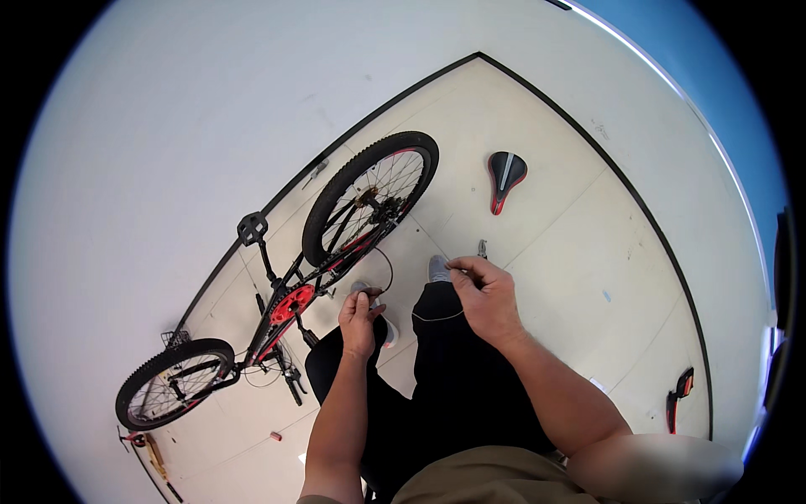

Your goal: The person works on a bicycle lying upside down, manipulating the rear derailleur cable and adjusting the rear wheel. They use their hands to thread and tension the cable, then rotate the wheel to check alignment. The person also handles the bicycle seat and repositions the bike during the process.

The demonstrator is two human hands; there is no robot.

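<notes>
Apparently pinching cable [391,267] in left hand [358,326], with bike [294,304] to its left; holding right hand [489,301] pinched, cannot tell on what. Looks partway, with saddle [505,178] off, beyond right hand, cable seemingly unsecured.

A black cable [391,269] curves from the rear of a black-and-red bicycle [292,305] along the left edge of the floor [562,269]; a thin pale wire [438,319] sags nearby.

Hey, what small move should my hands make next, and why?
Perhaps use your right hand to gather the thin pale strand: it droops before your dark trousers, while your left hand seems to pinch the black cable curving from the bicycle.
</notes>
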